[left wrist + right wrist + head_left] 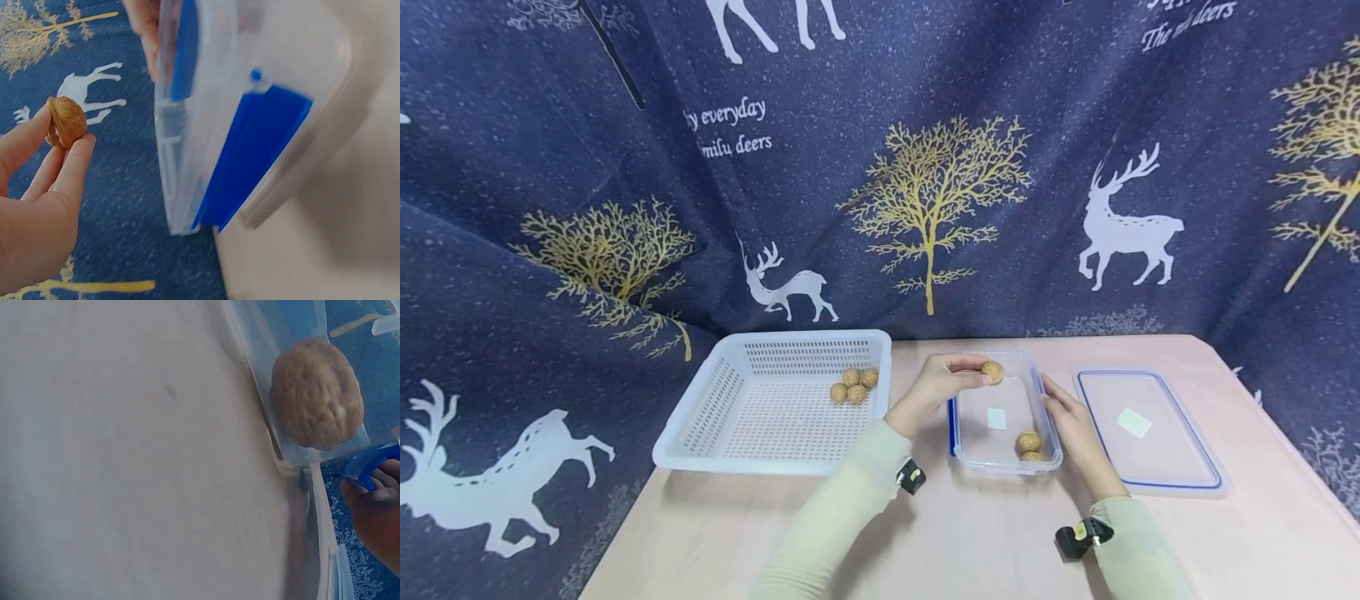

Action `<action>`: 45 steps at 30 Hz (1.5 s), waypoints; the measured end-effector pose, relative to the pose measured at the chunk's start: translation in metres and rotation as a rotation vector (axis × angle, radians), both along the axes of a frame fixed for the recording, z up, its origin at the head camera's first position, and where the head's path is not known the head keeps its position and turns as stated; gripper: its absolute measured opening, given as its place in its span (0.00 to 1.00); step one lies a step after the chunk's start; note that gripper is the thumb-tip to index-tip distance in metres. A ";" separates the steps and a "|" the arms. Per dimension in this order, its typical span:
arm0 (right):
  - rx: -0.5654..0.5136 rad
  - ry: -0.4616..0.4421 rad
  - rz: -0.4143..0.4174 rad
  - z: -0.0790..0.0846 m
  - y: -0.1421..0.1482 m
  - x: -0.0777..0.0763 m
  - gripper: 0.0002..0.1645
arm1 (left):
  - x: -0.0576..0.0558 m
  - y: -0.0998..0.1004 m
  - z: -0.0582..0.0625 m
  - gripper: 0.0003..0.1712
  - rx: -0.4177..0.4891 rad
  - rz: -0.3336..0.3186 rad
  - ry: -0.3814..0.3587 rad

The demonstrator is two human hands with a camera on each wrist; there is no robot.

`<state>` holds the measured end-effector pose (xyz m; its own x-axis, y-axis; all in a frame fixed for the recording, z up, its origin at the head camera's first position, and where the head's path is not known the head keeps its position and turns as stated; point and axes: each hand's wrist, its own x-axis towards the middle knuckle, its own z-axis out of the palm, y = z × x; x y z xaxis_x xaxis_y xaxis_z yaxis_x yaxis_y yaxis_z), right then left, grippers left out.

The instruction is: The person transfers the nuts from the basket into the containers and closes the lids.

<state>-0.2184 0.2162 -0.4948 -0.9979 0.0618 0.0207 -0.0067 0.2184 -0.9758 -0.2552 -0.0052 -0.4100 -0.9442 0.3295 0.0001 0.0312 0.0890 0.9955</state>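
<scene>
My left hand [934,387] pinches a walnut [992,372] between thumb and fingertips over the back part of a clear plastic box [1006,468]. In the left wrist view that walnut [67,120] shows at the fingertips, apart from the box wall with its blue latch [256,150]. My right hand [1077,429] holds the box's right side; in the right wrist view its fingers curl at a blue latch [369,465]. Walnuts [1027,442] lie in the box's front right corner, and one walnut [317,394] looks large through the wall.
A white perforated basket [760,465] stands left of the box, with several walnuts [854,387] at its right side. The box's lid [1172,454], rimmed in blue, lies flat on the table to the right. A patterned dark blue cloth [1000,250] hangs behind the table.
</scene>
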 end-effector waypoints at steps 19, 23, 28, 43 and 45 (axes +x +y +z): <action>-0.007 0.004 -0.001 0.001 0.000 0.000 0.31 | 0.013 0.035 -0.037 0.17 0.039 0.020 -0.084; 0.011 0.008 0.003 0.002 0.000 0.000 0.31 | 0.014 0.041 -0.047 0.16 0.017 0.046 -0.088; -0.001 0.001 0.002 0.001 -0.001 -0.001 0.31 | 0.014 0.049 -0.057 0.17 0.023 0.054 -0.072; -0.042 -0.015 -0.005 0.000 -0.001 0.001 0.31 | 0.014 0.068 -0.072 0.14 -0.179 0.149 -0.052; -0.049 -0.016 -0.011 0.001 -0.002 0.001 0.31 | 0.014 0.070 -0.074 0.14 -0.209 0.155 -0.051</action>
<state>-0.2174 0.2147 -0.4941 -0.9973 0.0736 0.0015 0.0111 0.1706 -0.9853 -0.2413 0.0645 -0.4840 -0.9804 0.1685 -0.1022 -0.0492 0.2930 0.9548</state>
